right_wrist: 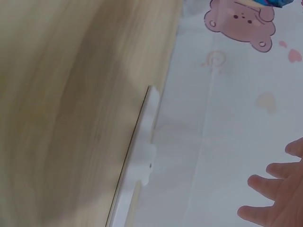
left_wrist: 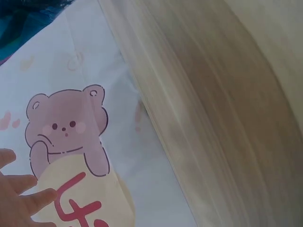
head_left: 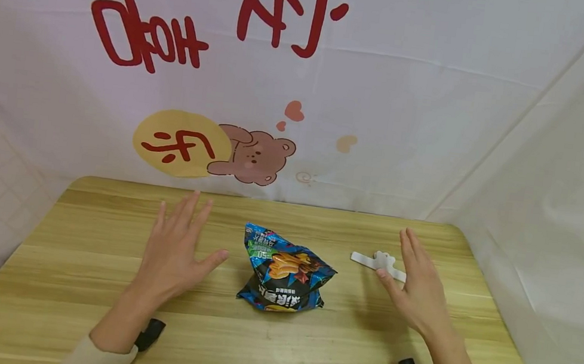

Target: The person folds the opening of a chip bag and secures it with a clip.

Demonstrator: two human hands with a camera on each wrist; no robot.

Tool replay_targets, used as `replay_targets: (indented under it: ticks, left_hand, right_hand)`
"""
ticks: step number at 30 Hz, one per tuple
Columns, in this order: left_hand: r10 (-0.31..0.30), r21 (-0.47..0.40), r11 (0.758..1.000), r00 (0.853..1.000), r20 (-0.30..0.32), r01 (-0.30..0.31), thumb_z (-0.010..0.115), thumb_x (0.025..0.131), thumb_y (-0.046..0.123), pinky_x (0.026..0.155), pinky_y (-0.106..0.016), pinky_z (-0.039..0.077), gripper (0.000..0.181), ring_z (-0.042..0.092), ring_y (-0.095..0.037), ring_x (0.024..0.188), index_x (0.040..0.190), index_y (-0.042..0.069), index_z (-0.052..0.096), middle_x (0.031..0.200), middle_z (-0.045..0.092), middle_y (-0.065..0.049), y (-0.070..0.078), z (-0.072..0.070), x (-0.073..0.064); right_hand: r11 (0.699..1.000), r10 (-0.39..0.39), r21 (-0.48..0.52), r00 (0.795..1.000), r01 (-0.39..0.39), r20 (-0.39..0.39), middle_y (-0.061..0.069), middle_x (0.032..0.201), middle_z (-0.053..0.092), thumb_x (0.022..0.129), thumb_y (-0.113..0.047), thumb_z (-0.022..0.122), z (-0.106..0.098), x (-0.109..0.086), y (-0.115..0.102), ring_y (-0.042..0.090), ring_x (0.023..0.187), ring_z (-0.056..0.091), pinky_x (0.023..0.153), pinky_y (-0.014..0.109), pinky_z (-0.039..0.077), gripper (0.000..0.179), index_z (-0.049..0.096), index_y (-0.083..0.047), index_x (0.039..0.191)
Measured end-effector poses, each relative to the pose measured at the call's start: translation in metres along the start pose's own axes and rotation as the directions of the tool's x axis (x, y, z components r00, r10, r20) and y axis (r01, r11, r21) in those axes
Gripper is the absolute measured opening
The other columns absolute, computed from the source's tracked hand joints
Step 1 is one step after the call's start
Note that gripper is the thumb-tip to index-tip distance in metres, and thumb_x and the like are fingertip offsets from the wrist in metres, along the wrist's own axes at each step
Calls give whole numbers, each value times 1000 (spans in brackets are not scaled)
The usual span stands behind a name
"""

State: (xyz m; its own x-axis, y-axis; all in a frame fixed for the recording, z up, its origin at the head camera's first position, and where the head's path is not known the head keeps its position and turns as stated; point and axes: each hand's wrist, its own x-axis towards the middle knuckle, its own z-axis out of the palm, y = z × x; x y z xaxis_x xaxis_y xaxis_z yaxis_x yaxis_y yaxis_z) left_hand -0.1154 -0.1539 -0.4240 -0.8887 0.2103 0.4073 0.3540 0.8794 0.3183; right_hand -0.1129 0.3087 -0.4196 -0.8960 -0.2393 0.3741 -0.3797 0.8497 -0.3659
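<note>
Blue and black glossy film wraps the snack bag point(head_left: 282, 292), which sits near the middle of the desk point(head_left: 277, 360), between the left grip point(head_left: 178, 253) and the right grip point(head_left: 419, 289), touching neither. It probably holds itself up because its contents settle into the fuller base, while the slacker upper part twists into a slanting edge. Its print, upside down from the person's side, shows golden chips, a red patch and pale lettering; whether the upper edge is sealed cannot be told. Both grips are wide and empty, fingers straight, the left thumb pointing toward the bag. The right thumb overlaps the white clip point(head_left: 381, 259); contact is unclear. The clip lies apart from the bag, perhaps to leave each easy to reach.
</note>
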Motion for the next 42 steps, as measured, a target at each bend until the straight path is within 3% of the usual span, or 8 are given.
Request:
replay_targets:
  ticks: [9,16,25,34,42]
  left_hand:
    - [39,-38,998,998,-40,-40,75,86,55,122,-66,13,94,34,-46,148,159,7,41,163,35,-24,10,5,1]
    - [83,-72,993,993,-87,-90,71,86,58,122,-64,18,91,39,-44,145,157,7,44,160,40,-24,19,7,5]
    - [155,-89,980,960,-231,-180,38,95,82,117,-67,24,95,50,-46,133,149,4,53,148,53,-24,30,11,9]
    - [189,-113,967,938,-291,-230,40,95,82,113,-67,29,95,54,-45,128,144,3,57,143,57,-23,39,13,15]
    - [211,-108,960,921,-328,-259,43,95,79,112,-66,33,90,56,-43,126,138,2,62,139,60,-22,45,15,18]
  right_hand:
    - [999,-7,48,1000,6,19,18,170,25,101,-36,69,5,1,-14,53,146,35,105,74,35,87,20,-9,168]
    - [997,-11,77,1000,9,22,17,168,31,99,-33,71,11,2,-26,49,146,39,102,74,40,85,25,-11,167]
    - [992,-25,123,999,22,29,22,161,39,98,-31,74,18,1,-39,48,140,46,99,73,44,81,33,-10,164]
    - [987,-62,148,997,54,52,15,155,49,96,-33,76,27,1,-52,38,137,52,100,64,48,79,37,-10,161]
    - [981,-112,158,994,113,-10,10,138,65,90,-25,82,33,1,-58,29,122,65,89,53,56,71,51,-9,152]
